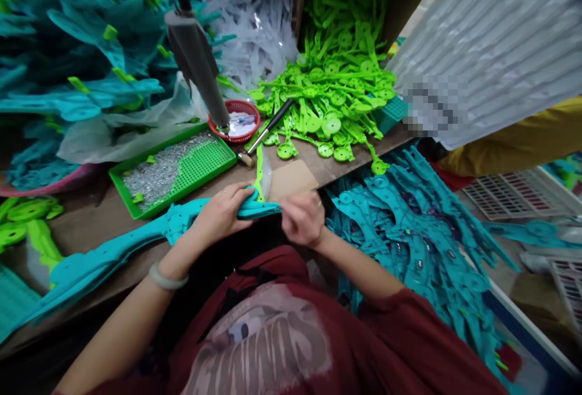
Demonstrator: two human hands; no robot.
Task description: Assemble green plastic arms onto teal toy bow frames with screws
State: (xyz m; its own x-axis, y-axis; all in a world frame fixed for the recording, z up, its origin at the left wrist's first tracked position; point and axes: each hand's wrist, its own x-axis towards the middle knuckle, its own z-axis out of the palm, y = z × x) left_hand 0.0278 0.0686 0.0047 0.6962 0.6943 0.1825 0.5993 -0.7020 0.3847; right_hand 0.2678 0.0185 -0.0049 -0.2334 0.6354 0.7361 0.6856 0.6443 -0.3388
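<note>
A long teal plastic part (150, 228) lies slantwise along the front edge of the bench. My left hand (222, 212) wraps over its middle, thumb and fingers closed on it. At its right end my right hand (304, 218) is closed, fingers curled against the tip of the part. Just beyond my hands lies a lime-green piece with a clear blade-like strip (260, 172), beside a flat piece of brown cardboard (293, 179). A small hammer (268, 131) with a black handle rests behind them.
A powered screwdriver (195, 58) hangs over a green tray (209, 161) of small screws and a red basket (235, 138). Lime-green parts (331, 104), clear strips (254, 25) and teal parts (100, 37) are heaped behind. More teal parts (409, 225) fill the right side. A yellow sleeve (509, 140) shows there.
</note>
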